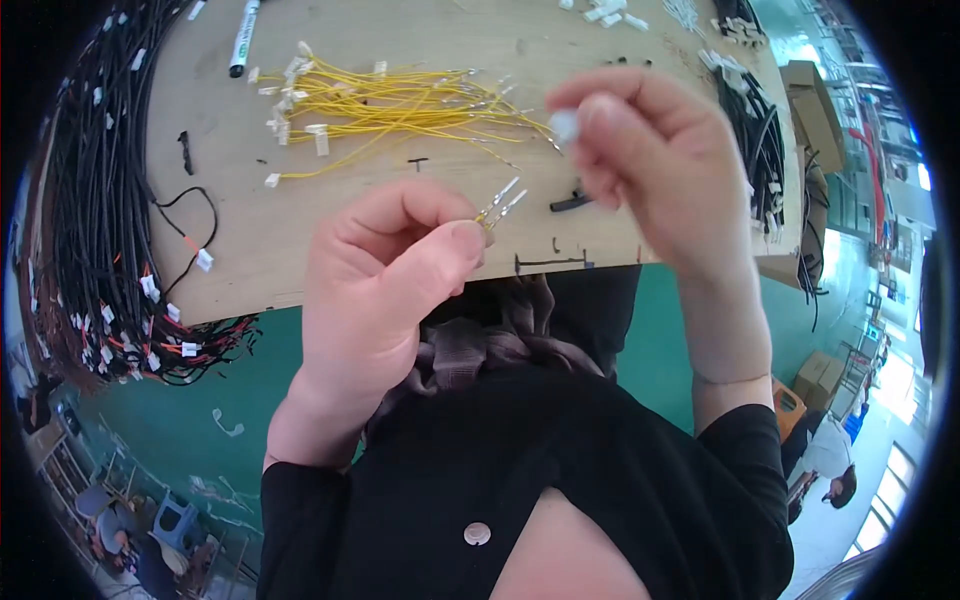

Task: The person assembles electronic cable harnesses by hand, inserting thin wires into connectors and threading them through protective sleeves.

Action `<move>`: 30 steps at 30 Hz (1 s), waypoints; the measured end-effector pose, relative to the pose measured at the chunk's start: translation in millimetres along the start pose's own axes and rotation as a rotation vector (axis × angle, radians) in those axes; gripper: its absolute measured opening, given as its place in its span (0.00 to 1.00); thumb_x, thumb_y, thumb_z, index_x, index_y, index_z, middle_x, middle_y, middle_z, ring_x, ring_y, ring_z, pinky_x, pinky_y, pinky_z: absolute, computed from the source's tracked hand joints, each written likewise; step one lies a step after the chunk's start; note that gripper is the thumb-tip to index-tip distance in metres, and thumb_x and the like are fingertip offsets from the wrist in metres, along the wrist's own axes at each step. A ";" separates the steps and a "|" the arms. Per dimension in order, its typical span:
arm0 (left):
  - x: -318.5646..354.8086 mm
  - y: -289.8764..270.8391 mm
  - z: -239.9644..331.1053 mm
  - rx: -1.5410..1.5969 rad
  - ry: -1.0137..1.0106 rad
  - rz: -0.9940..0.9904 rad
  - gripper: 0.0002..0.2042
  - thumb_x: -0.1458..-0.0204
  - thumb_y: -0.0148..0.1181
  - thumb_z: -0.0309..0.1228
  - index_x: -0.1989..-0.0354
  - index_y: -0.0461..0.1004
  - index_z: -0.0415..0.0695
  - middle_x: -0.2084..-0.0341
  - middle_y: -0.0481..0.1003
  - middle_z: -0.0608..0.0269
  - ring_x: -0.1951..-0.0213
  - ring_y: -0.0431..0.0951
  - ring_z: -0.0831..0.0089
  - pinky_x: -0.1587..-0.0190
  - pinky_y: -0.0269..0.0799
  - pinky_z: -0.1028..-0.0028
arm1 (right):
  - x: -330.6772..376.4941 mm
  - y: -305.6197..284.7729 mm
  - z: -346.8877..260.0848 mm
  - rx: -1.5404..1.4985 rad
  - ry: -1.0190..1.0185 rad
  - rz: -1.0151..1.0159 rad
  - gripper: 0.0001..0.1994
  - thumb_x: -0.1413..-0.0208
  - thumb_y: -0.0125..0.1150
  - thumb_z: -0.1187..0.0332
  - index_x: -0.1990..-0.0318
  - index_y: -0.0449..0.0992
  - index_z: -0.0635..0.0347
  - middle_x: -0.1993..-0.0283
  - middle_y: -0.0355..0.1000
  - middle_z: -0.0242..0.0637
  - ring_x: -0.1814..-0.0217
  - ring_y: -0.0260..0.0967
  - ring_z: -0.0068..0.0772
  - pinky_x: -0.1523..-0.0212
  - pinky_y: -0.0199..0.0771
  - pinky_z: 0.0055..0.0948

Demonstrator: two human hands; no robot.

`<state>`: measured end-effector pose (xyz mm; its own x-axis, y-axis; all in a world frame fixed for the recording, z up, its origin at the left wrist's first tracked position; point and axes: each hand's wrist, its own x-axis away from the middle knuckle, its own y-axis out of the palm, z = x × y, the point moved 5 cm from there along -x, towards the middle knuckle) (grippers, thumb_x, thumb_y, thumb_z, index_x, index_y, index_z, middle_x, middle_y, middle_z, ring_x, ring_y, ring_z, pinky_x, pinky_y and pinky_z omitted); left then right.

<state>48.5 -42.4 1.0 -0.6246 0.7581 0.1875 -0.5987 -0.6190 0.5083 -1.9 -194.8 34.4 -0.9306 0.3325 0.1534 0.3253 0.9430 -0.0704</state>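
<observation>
My left hand is closed in a pinch on yellow wires, and two silvery crimp terminals stick out past its thumb and forefinger. The rest of those wires is hidden by the fingers. Up and to the right, apart from the terminals, my right hand pinches a small whitish connector housing, a little blurred. Behind both hands a bundle of yellow wires lies on the table, with white connectors at its left ends and bare metal terminals at its right ends.
Thick black cable bundles hang over the wooden table's left side. A marker pen lies at the far left, white housings at the back. Black tubing rests near my right hand; more black cables lie at the right edge.
</observation>
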 end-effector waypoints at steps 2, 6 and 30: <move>-1.8 7.0 -0.9 -0.006 0.013 -0.021 0.02 0.57 0.50 0.22 0.77 0.68 0.38 0.82 0.66 0.70 0.80 0.62 0.87 0.77 0.56 0.86 | 13.1 5.4 3.3 -0.059 -0.030 -0.019 0.11 0.48 0.47 0.70 0.63 0.69 0.69 0.78 0.65 0.30 0.80 0.57 0.14 0.80 0.57 0.12; 0.2 16.8 -2.0 -0.028 -0.007 -0.051 0.02 0.57 0.50 0.21 0.78 0.67 0.38 0.83 0.66 0.70 0.79 0.62 0.87 0.77 0.55 0.86 | 25.3 4.6 4.8 -0.134 -0.105 -0.057 0.11 0.48 0.46 0.70 0.61 0.69 0.70 0.78 0.64 0.30 0.80 0.56 0.14 0.79 0.56 0.11; 10.4 24.1 -6.7 -0.117 -0.031 -0.053 0.01 0.55 0.52 0.22 0.76 0.69 0.37 0.82 0.67 0.73 0.79 0.62 0.90 0.77 0.55 0.88 | 39.7 18.4 -18.3 0.458 -0.653 -0.139 0.05 0.54 0.50 0.77 0.70 0.71 0.68 0.78 0.66 0.33 0.77 0.61 0.17 0.80 0.57 0.14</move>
<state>24.2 -50.8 9.6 -0.5760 0.7951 0.1895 -0.6861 -0.5964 0.4166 -29.8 -164.0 57.3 -0.9138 0.0025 -0.4062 0.2297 0.8279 -0.5117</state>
